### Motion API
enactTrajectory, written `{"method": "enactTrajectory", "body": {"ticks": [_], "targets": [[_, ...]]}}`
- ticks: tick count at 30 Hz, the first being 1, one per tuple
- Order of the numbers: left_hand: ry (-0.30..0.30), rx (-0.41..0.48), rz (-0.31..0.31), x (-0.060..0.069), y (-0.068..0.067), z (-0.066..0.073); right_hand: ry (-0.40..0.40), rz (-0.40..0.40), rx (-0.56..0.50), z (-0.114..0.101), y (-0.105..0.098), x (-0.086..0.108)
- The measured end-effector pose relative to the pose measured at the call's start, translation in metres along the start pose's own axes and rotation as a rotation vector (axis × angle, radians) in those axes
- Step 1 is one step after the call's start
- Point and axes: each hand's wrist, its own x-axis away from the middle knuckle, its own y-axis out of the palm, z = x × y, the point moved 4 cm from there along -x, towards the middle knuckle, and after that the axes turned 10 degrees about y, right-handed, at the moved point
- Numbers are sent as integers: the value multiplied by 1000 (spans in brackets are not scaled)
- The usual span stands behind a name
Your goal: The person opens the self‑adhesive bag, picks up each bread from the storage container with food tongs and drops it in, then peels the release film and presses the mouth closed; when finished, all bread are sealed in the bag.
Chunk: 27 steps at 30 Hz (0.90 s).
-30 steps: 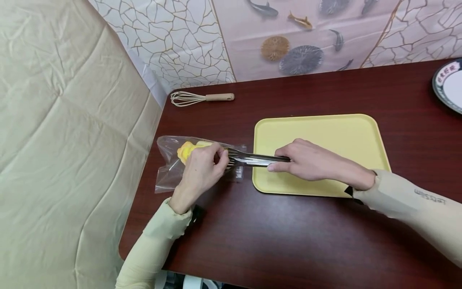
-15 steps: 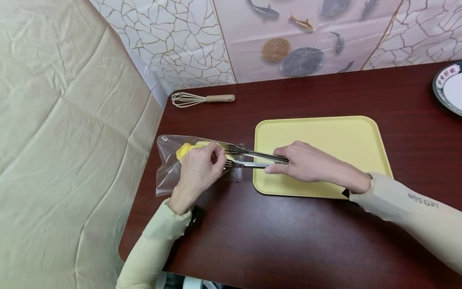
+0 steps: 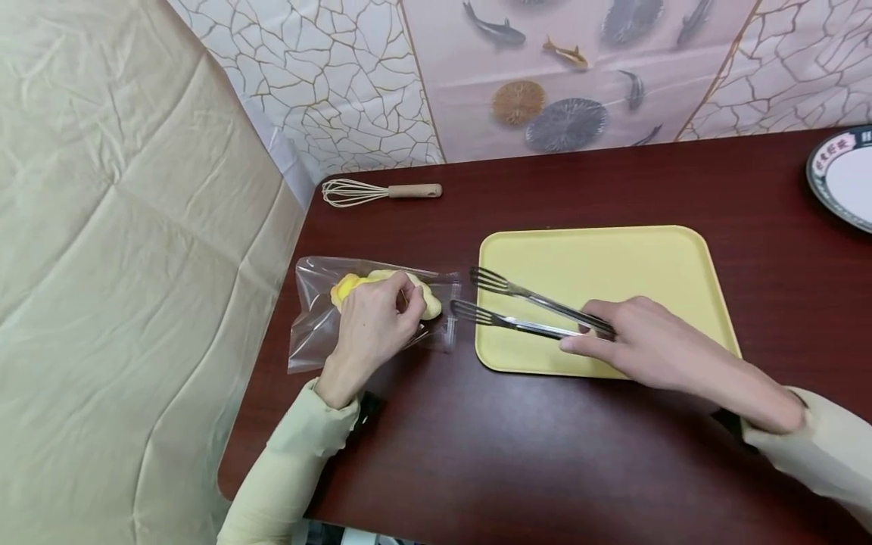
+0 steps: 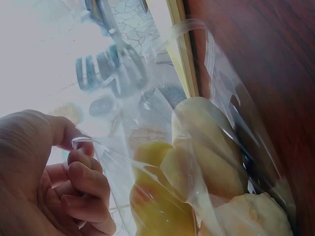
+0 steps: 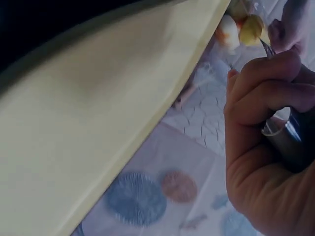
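My left hand (image 3: 375, 322) pinches the upper film of a clear plastic bag (image 3: 315, 333); in the left wrist view thumb and finger hold its edge (image 4: 81, 140). Inside lie a yellow piece (image 3: 346, 287) and pale, bread-like pieces (image 3: 431, 303), partly behind the hand. My right hand (image 3: 647, 341) grips metal tongs (image 3: 545, 304) near their joined end. The slotted tips stand apart with nothing between them, just right of the bag's mouth and over the left part of a yellow tray (image 3: 613, 250).
A whisk (image 3: 415, 191) with a wooden handle lies at the back left of the dark red table (image 3: 477, 454). A patterned plate (image 3: 851, 178) is at the far right edge. Cloth hangs at the left, and a patterned covering stands behind the table.
My right hand has drawn the tongs to the right, out of the bag, and their tips have spread wider. My left hand stays on the bag, where the pale pieces now show more.
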Motion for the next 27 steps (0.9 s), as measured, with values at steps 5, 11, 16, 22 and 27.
{"method": "enactTrajectory", "body": {"ticks": [5, 11, 16, 22, 27], "targets": [[-3, 2, -6, 1, 1, -1, 90, 119, 25, 22, -12, 26], [-9, 3, -10, 4, 2, -2, 183, 260, 40, 49, -29, 53], [-11, 1, -9, 6, 3, -2, 258, 398, -23, 72, -41, 71], [-10, 5, -11, 7, 4, -3, 282, 608, -209, 106, -42, 85], [-18, 11, -12, 7, 5, -4, 346, 651, -303, 137, -36, 87]]}}
